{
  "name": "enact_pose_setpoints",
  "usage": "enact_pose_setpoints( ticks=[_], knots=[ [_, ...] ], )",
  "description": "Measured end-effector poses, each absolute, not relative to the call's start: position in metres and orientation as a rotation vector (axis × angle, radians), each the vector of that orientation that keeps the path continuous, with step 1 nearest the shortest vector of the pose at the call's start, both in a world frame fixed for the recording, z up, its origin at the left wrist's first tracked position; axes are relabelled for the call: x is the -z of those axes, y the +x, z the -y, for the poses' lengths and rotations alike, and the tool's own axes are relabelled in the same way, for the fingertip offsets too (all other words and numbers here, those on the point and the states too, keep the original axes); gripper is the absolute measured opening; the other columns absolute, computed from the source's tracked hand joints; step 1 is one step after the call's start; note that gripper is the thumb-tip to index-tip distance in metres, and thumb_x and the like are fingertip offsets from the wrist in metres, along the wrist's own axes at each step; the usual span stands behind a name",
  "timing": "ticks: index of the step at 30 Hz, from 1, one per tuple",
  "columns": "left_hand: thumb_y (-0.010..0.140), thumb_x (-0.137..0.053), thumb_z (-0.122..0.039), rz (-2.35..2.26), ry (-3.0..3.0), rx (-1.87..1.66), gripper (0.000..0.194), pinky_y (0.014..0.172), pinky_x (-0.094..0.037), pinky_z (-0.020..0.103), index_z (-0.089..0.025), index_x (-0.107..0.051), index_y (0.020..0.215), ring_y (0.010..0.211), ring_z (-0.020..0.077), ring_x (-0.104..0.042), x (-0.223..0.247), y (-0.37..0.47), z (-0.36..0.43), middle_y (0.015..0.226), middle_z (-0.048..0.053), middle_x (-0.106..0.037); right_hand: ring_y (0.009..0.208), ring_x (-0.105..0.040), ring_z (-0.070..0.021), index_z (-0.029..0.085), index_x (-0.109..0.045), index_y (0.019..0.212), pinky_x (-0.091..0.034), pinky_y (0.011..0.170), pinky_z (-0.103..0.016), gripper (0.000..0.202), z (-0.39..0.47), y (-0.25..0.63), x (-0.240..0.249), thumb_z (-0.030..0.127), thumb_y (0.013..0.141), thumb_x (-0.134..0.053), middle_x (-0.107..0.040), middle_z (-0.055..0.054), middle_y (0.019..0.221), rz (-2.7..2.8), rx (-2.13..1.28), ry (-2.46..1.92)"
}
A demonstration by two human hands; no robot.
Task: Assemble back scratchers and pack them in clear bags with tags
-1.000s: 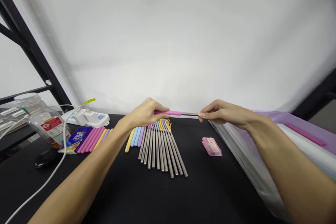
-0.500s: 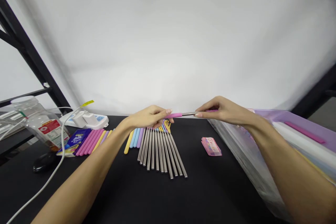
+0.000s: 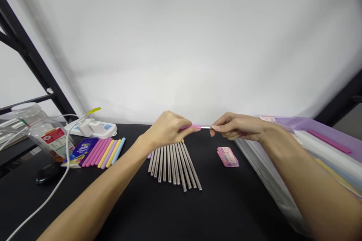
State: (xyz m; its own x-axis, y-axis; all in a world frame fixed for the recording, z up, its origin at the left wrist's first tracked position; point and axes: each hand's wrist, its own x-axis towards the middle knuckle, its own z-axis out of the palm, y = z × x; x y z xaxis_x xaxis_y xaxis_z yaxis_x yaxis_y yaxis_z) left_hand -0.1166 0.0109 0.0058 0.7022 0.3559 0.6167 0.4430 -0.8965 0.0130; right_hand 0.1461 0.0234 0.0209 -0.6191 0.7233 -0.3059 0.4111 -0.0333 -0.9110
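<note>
My left hand (image 3: pixel 177 128) is closed in a pinch round a slim pink tube (image 3: pixel 196 126), held above the table. My right hand (image 3: pixel 236 126) pinches a thin metal rod (image 3: pixel 207 127), whose visible part lines up with the tube and meets its right end. A bit of pink shows beneath the right palm. Below the left hand, several silver metal rods (image 3: pixel 173 163) lie fanned out on the black table; that hand mostly hides their far ends. A small stack of pink printed cards (image 3: pixel 227 157) rests below the right hand.
Coloured tubes (image 3: pixel 106 153) lie in a row at left, beside a blue wrapper (image 3: pixel 85 148). Behind them are a white power strip (image 3: pixel 106 130), a clear jar (image 3: pixel 51 135), a black mouse (image 3: pixel 48 174) and a white cable (image 3: pixel 67 150). A purple bin (image 3: pixel 299 122) stands right.
My left hand has moved right along the pink tube, covering the rods' curved far ends. My right hand has turned slightly; less metal shows between the hands.
</note>
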Motion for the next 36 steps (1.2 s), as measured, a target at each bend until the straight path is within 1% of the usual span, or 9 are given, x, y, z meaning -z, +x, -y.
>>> enact_pose_setpoints(
  ticks=[4,8,10,12,15,21,26,32,36],
  knots=[
    [0.098,-0.041,-0.042,0.673,-2.699,0.826,0.046,0.051,-0.029,0.025,-0.015,-0.064,0.070,0.047,0.0090,-0.044,-0.005,-0.112,-0.009,0.054,-0.001,-0.053,0.047,-0.010,-0.0050,0.013,-0.071,0.084,-0.010,0.044,-0.024,0.035,-0.025,0.150,-0.019,0.047,0.080,-0.068,-0.016,0.011,0.051,1.983,-1.779,-1.217],
    [0.098,-0.038,-0.047,1.011,-3.052,0.782,0.042,0.055,-0.039,0.023,-0.017,-0.067,0.095,0.053,0.0101,-0.054,-0.013,-0.115,-0.009,0.061,0.000,-0.062,0.055,-0.030,-0.0090,0.016,-0.075,0.087,-0.023,0.051,-0.025,0.034,-0.013,0.143,-0.035,0.048,0.078,-0.069,-0.038,0.004,0.056,2.245,-1.162,-1.232],
    [0.099,-0.033,-0.048,1.163,-3.298,0.722,0.047,0.054,-0.042,0.021,-0.016,-0.067,0.093,0.055,0.0094,-0.055,-0.018,-0.120,-0.011,0.066,0.001,-0.063,0.064,-0.040,-0.0122,0.018,-0.076,0.087,-0.030,0.057,-0.026,0.033,-0.009,0.137,-0.040,0.048,0.076,-0.070,-0.053,0.000,0.066,2.345,-0.910,-1.182],
    [0.099,-0.032,-0.047,1.234,-3.469,0.649,0.049,0.052,-0.041,0.020,-0.015,-0.066,0.083,0.054,0.0079,-0.052,-0.022,-0.126,-0.012,0.070,0.002,-0.062,0.067,-0.043,-0.0138,0.018,-0.076,0.088,-0.032,0.060,-0.028,0.037,-0.007,0.131,-0.041,0.052,0.076,-0.067,-0.058,-0.001,0.071,2.418,-0.814,-1.136],
    [0.096,-0.042,-0.048,1.237,-3.545,0.617,0.047,0.047,-0.035,0.019,-0.013,-0.066,0.076,0.049,0.0061,-0.044,-0.024,-0.133,-0.014,0.063,0.000,-0.057,0.063,-0.041,-0.0137,0.018,-0.077,0.088,-0.031,0.058,-0.028,0.044,-0.008,0.125,-0.037,0.058,0.078,-0.061,-0.056,-0.001,0.068,2.472,-0.826,-1.114],
    [0.093,-0.048,-0.049,1.139,-3.488,0.764,0.046,0.048,-0.037,0.020,-0.012,-0.063,0.070,0.049,0.0074,-0.048,-0.013,-0.130,-0.015,0.057,0.001,-0.057,0.064,-0.041,-0.0150,0.019,-0.078,0.088,-0.030,0.058,-0.028,0.047,-0.010,0.123,-0.034,0.061,0.074,-0.063,-0.056,-0.001,0.065,2.460,-0.917,-1.162],
    [0.097,-0.045,-0.040,0.871,-3.183,0.793,0.046,0.047,-0.029,0.022,-0.013,-0.060,0.063,0.045,0.0059,-0.033,-0.009,-0.124,-0.015,0.050,-0.003,-0.046,0.063,-0.034,-0.0130,0.019,-0.077,0.095,-0.026,0.057,-0.028,0.047,-0.011,0.126,-0.031,0.059,0.076,-0.062,-0.049,0.001,0.062,2.441,-0.995,-1.151],
    [0.100,-0.041,-0.032,0.644,-2.725,0.711,0.036,0.051,-0.031,0.025,-0.014,-0.060,0.075,0.049,0.0087,-0.044,0.001,-0.119,-0.017,0.058,-0.001,-0.054,0.061,-0.030,-0.0116,0.015,-0.075,0.101,-0.023,0.056,-0.028,0.052,-0.012,0.129,-0.029,0.059,0.079,-0.059,-0.046,0.001,0.063,2.396,-1.096,-1.114],
    [0.102,-0.035,-0.028,0.563,-2.341,0.703,0.031,0.051,-0.032,0.027,-0.015,-0.057,0.083,0.050,0.0107,-0.046,0.013,-0.114,-0.018,0.057,-0.001,-0.053,0.063,-0.036,-0.0129,0.018,-0.076,0.102,-0.026,0.058,-0.028,0.049,-0.013,0.130,-0.031,0.058,0.078,-0.061,-0.054,0.000,0.066,2.414,-1.022,-1.127]
  ],
)
